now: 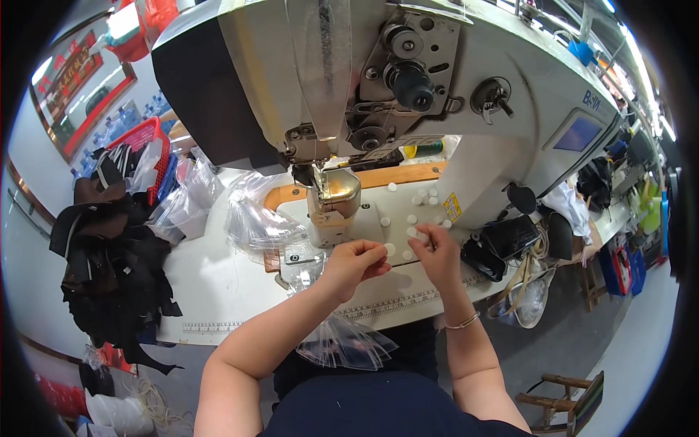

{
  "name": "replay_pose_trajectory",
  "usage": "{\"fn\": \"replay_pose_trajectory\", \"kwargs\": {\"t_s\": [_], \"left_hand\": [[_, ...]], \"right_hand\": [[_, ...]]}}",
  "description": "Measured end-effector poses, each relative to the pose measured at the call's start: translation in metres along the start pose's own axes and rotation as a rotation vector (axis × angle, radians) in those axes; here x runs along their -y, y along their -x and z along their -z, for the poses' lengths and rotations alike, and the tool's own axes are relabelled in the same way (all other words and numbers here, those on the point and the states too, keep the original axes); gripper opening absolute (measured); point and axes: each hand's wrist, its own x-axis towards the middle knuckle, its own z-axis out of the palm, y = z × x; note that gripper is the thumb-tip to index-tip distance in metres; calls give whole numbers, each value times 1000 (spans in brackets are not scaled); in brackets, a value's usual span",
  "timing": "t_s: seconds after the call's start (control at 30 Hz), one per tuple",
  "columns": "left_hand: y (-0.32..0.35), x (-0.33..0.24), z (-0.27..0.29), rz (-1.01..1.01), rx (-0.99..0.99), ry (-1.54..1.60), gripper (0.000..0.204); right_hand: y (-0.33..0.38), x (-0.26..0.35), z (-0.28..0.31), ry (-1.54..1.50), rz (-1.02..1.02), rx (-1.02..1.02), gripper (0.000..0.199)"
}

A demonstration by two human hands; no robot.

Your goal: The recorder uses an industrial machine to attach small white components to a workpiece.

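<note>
- Landmark: big white sewing machine point(408, 95), its head over a white tabletop point(218, 284).
- Left hand point(354, 264) just in front of the machine's needle post, fingers curled; thumb and forefinger pinch something small and white. Grip narrow. What the item is – too small to tell.
- Right hand point(439, 255) just right of the left hand, on the machine bed, fingertips pressed on one of the white round discs point(419, 218). Grip narrow, pinching a disc.
- Discs scattered on the machine bed, between the needle post and the machine's right column; hands sit at the near edge of the scatter.
- Yellow rectangular label point(453, 207) on the column base, just right of the discs.
- Blue screen panel point(578, 135) on the machine's right end.
- Clear plastic bags point(255, 222) left of the needle post; another clear bag point(342, 342) hangs off the tabletop edge, under the left forearm.
- Pile of black fabric pieces point(109, 255) well left of the machine.
- Red basket point(142, 138) behind that pile.
- Red-framed sign point(80, 87) on the wall, far left of the machine.
</note>
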Motion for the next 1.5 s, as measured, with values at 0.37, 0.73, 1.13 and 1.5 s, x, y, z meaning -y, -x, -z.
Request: {"fn": "replay_pose_trajectory", "kwargs": {"t_s": [0.37,0.73,1.13,1.5], "left_hand": [[7,0,2,-83,59,-116,20],[-40,-5,-10,-288,58,-550,12],[70,-13,80,-534,-324,-1458,39],[78,8,84,-833,-500,-1483,37]], "right_hand": [[36,39,-6,-15,169,145,15],[11,-6,18,-385,-221,-190,8],[43,7,4,-255,-358,118,8],[12,17,-48,149,145,296,20]]}}
